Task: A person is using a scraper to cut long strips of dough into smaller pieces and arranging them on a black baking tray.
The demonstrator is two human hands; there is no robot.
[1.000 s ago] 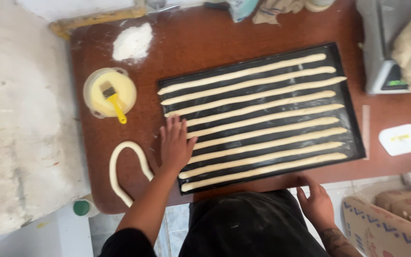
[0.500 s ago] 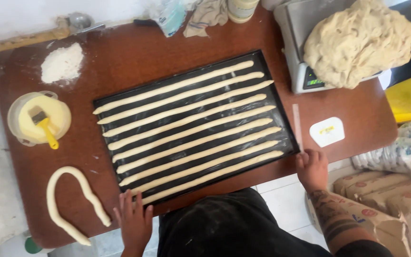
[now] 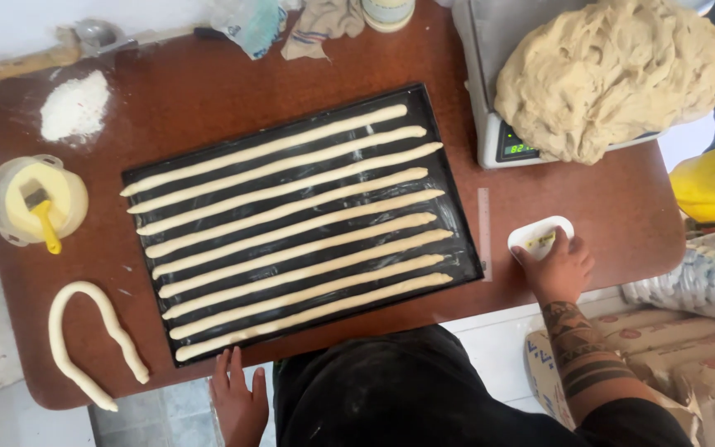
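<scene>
On tray (image 3: pixel 457 178): 9 dough ropes (image 3: pixel 291 217) | right hand (image 3: pixel 558 269) on scraper (image 3: pixel 538 235)

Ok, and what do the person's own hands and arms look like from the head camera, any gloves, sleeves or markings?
Both hands are bare, no gloves. The right hand leads into a bare forearm with dark tattoo patterns and solid bands. The left hand shows no rings; its arm is out of view.
</scene>
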